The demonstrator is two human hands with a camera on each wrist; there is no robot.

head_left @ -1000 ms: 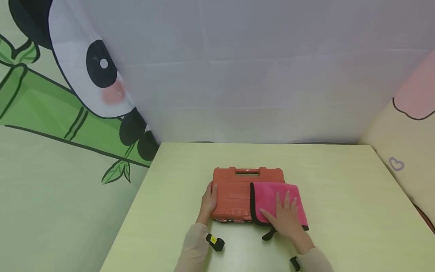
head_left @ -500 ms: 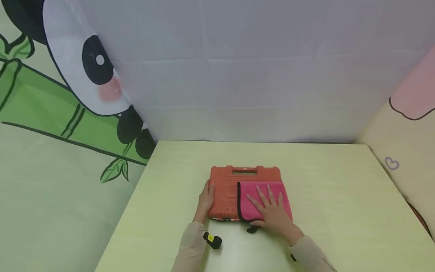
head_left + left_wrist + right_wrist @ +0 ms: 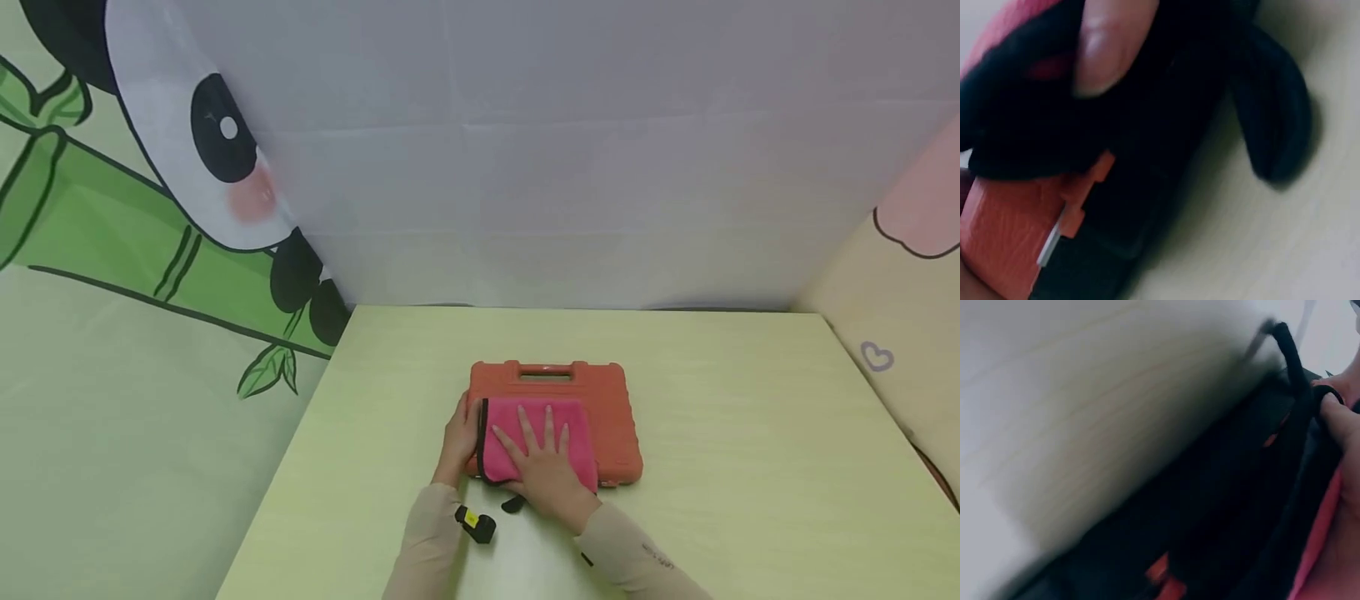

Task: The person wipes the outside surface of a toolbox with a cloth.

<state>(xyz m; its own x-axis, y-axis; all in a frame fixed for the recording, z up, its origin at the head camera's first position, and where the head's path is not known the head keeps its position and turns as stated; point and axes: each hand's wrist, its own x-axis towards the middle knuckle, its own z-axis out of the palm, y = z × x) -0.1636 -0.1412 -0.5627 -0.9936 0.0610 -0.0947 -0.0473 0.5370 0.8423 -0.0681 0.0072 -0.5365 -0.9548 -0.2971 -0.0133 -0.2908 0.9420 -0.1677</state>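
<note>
An orange-red plastic carrying case (image 3: pixel 615 425) lies flat on the table, its handle at the far side. At the case's left edge my left hand (image 3: pixel 459 433) holds it. A folded pink cloth (image 3: pixel 577 417) with black edging covers the left and middle of the lid. My right hand (image 3: pixel 551 475) presses on this cloth, palm down and fingers spread. Its thumb (image 3: pixel 1107 50) lies over the black edging in the left wrist view. A black loop (image 3: pixel 1275 112) hangs off the cloth past the case's near side. An orange latch part (image 3: pixel 1088 194) shows below the cloth.
The pale yellow table (image 3: pixel 750 433) extends around the case on all sides. A white-grey backdrop (image 3: pixel 525 167) stands behind it, with a panda mural (image 3: pixel 172 150) at left. A small black camera (image 3: pixel 476 525) is worn at the left wrist.
My right hand has slid the pink cloth leftward across the lid, from beyond the right edge to beside my left hand. The case's right part is now uncovered. My left hand keeps its place.
</note>
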